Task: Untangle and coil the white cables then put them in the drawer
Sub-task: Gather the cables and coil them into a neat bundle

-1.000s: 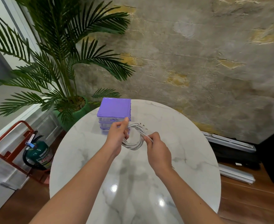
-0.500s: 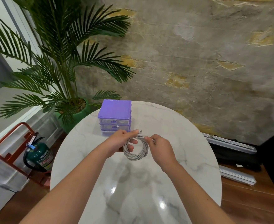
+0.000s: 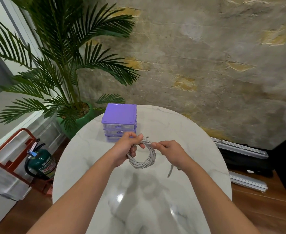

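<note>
Holding one coil of white cable [image 3: 143, 159] above the round marble counter [image 3: 189, 141], both forearms reaching in from the bottom edge and meeting near the middle. Left hand [image 3: 125, 149] curled round the coil's left side, thumb laid over the top strands, fingers wrapped through the loop. Right hand [image 3: 170, 152] pinching the top right of the coil between thumb and fingertips, knuckles turned up. Coil hanging roughly upright between the two hands, several turns bundled together, clear of the marble. One loose cable end [image 3: 170, 170] trailing down below the right wrist, blurred; another short tip poking out just above the coil near the left thumb. Just beyond the hands, one purple drawer unit [image 3: 119, 118] standing on the far left part of the counter: three clear-fronted drawers stacked, all pushed in, lowest one partly hidden by the left hand. Count so far: two hands, one coil, one drawer unit, three drawers. Off the counter to the left, one potted palm [image 3: 68, 65] in a green pot, and one green fire extinguisher [image 3: 43, 163] in a red stand on the wooden floor.
</note>
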The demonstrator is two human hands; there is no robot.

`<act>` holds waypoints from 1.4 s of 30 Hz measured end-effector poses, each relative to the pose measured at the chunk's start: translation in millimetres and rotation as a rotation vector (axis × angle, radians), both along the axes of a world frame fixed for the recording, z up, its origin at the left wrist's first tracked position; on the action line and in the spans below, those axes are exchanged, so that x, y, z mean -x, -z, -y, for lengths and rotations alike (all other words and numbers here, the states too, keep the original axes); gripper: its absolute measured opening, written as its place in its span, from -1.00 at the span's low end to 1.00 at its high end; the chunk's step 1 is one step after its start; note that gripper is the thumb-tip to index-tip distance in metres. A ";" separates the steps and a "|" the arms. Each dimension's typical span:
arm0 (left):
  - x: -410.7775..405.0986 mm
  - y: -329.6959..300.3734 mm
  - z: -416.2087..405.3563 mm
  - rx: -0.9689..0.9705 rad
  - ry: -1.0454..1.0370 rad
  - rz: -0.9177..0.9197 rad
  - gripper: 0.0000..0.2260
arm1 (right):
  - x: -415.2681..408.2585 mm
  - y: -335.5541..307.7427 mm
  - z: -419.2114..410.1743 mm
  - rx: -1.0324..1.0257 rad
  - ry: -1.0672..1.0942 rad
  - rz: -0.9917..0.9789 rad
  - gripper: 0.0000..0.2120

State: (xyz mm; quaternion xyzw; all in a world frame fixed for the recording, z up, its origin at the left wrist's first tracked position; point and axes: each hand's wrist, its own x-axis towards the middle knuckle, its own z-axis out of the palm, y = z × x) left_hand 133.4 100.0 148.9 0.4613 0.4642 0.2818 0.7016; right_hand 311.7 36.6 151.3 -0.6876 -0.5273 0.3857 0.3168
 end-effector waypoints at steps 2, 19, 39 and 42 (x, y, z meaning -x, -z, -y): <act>1.4 0.1 1.5 0.002 0.045 -0.029 -0.76 | -2.1 0.4 1.2 -0.003 0.015 -0.019 -0.60; 10.2 -20.8 -1.4 0.123 0.227 0.017 -0.66 | -4.9 -13.2 3.0 0.027 -0.024 -0.225 -0.72; 19.5 -23.6 -11.8 0.200 0.152 0.157 -0.69 | -9.4 -9.5 0.9 -0.212 -0.163 0.358 -0.75; 20.8 -22.7 -9.4 0.222 0.145 0.209 -0.57 | -11.5 -6.9 1.1 -0.196 -0.173 0.377 -0.82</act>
